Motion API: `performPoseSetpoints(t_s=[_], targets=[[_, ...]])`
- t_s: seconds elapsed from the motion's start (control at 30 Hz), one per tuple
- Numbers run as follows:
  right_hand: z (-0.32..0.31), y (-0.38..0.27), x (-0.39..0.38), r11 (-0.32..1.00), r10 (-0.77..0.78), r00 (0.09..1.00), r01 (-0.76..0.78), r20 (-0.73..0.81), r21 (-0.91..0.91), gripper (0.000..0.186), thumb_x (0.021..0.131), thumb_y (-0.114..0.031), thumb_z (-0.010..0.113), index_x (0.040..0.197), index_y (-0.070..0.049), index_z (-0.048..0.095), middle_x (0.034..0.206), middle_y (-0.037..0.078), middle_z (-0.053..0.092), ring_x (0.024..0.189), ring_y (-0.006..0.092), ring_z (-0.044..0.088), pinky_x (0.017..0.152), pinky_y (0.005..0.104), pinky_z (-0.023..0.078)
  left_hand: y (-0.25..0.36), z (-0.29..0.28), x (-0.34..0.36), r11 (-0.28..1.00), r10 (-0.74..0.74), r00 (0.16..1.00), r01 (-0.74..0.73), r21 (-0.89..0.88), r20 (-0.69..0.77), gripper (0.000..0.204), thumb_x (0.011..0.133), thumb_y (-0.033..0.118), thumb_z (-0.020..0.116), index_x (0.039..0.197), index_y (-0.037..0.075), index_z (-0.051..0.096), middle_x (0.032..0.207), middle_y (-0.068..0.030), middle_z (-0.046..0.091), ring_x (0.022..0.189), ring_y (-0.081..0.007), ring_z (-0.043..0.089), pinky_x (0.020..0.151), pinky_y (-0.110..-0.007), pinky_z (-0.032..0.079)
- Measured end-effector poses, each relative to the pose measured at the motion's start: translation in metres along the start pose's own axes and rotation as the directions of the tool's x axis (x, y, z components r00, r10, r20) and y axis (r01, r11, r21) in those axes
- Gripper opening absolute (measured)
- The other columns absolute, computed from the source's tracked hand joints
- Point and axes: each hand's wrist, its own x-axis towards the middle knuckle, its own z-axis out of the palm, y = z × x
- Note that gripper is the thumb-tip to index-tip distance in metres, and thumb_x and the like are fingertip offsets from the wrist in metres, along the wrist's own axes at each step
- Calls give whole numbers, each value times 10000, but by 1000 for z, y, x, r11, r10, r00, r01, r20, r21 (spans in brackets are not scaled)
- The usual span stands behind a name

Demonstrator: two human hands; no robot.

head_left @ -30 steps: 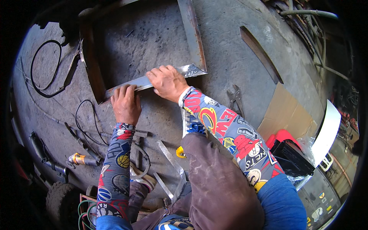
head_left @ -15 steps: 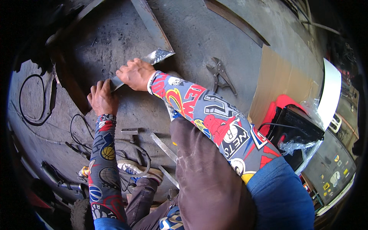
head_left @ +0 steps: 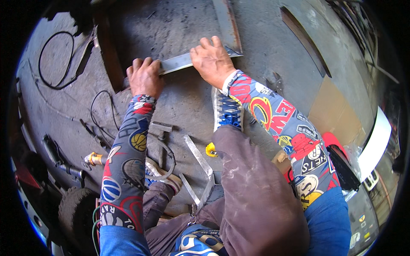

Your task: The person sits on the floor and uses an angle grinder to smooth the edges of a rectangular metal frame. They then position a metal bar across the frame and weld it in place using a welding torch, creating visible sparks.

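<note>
My left hand [head_left: 145, 77] has its fingers wrapped over the left part of a flat grey steel piece [head_left: 175, 64], near a rusty steel side piece [head_left: 106, 59]. My right hand [head_left: 212, 62] grips the same piece farther right, near its shiny angled end, which meets another rust-streaked steel side [head_left: 226, 23]. Together these pieces outline a rectangular frame on the concrete floor. My white shoe with blue laces [head_left: 228, 109] is just below my right hand. Locking pliers [head_left: 276, 81] lie right of that hand, partly hidden by my forearm.
Cables [head_left: 55, 85], a hammer [head_left: 161, 127], a yellow tape measure [head_left: 210, 149], silver strips [head_left: 196, 155] and a yellow power tool [head_left: 95, 158] lie lower left and centre. Cardboard [head_left: 335, 109], a white curved panel [head_left: 373, 141] and a long dark steel bar [head_left: 303, 38] are at right.
The view swung, shifting the scene left and then back right and upward. Both hands stay on the steel piece; my shoe below my right hand now shows more.
</note>
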Motion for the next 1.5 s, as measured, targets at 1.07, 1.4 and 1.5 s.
performPoseSetpoints(t_s=[1.07,1.4,1.5], targets=[[-10,-38,39,955,-65,981,8,185,296,600,725,-92,767,1310,-54,638,1204,143,691,1069,349,679,929,432,557,-17,26,-42,-692,-595,385,201,-694,705,337,963,277,704,955,-59,680,787,-106,691,592,-186,638,523,-341,505],[24,-52,24,984,46,998,-37,-49,174,323,838,-96,638,1149,-12,650,1003,125,670,952,296,662,906,429,503,13,-15,-51,561,-630,776,490,-667,40,359,848,241,820,1099,41,660,1128,-118,704,985,-256,667,849,-405,525],[30,-56,23,980,88,993,-72,-81,188,233,922,-174,580,1078,-39,690,947,133,689,924,315,682,897,473,494,23,-20,-31,936,-277,932,207,-284,-234,428,781,210,836,1156,80,675,1306,-99,637,1228,-293,570,1023,-465,450]])
